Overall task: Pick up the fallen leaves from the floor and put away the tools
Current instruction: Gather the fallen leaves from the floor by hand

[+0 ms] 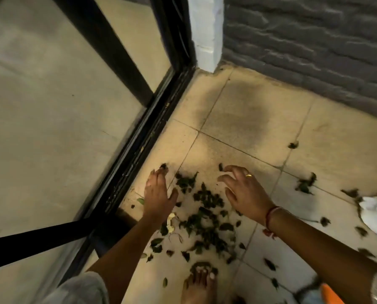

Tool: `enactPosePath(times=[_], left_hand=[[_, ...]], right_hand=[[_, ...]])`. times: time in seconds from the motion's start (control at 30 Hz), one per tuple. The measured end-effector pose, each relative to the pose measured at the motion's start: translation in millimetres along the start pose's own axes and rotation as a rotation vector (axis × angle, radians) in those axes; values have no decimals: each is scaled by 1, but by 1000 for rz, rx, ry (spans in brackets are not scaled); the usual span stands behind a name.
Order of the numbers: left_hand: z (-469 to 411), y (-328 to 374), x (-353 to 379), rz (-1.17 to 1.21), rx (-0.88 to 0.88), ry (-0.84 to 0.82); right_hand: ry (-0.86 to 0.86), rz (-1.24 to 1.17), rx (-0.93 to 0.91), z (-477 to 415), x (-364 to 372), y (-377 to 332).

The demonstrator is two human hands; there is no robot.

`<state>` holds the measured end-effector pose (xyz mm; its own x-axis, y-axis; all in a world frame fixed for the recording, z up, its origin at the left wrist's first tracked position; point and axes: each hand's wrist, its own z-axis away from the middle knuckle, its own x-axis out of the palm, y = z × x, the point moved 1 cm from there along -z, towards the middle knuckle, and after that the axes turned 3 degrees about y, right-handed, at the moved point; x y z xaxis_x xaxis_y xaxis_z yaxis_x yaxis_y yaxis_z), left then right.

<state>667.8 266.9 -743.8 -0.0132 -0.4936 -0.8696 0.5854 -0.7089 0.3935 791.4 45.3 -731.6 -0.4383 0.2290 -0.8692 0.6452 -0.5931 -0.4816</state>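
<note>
A pile of dark green fallen leaves (pixel 207 213) lies on the beige tiled floor between my two hands. My left hand (pixel 158 194) rests flat on the tile at the pile's left edge, fingers spread, fingertips touching a small leaf clump. My right hand (pixel 242 189) hovers at the pile's right side, fingers curled like a claw and apart, holding nothing; it wears a ring and a red thread band at the wrist. More loose leaves (pixel 306 183) are scattered to the right. An orange tool part (pixel 331 295) shows at the bottom right corner.
A black sliding-door track (pixel 139 145) with glass panes runs along the left. A grey brick wall (pixel 314 51) and a white pillar (pixel 207 34) close the back. A crumpled white cloth or paper (pixel 376 211) lies at the right. My bare foot (pixel 199 286) stands below the pile.
</note>
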Motion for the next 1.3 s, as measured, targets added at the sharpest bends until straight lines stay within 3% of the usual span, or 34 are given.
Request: enactPosePath(times=[0.23,0.4,0.57,0.67,0.77,0.97,1.13,1.3], left_hand=[[-26,-64,34,213,-274,151],[-37,-84,48,205,-110,193],[-27,-94,44,277,-81,277],[-14,-103,36,397,-190,291],[-8,-113,36,436,-159,313],[-15,-104,37,428,-138,346],[-17,-91,46,453,-128,272],[-25,-67,60,403,-9,174]], right_hand=[[-95,4,-239,-110,78,-37],[-163,138,-334,-154,117,-67],[-236,187,-476,-139,138,-72],[-126,131,-501,-119,142,-65],[41,53,-445,-116,151,-77],[-88,100,-540,-129,174,-98],[-67,161,-588,-83,152,-36],[161,218,-374,-65,118,18]])
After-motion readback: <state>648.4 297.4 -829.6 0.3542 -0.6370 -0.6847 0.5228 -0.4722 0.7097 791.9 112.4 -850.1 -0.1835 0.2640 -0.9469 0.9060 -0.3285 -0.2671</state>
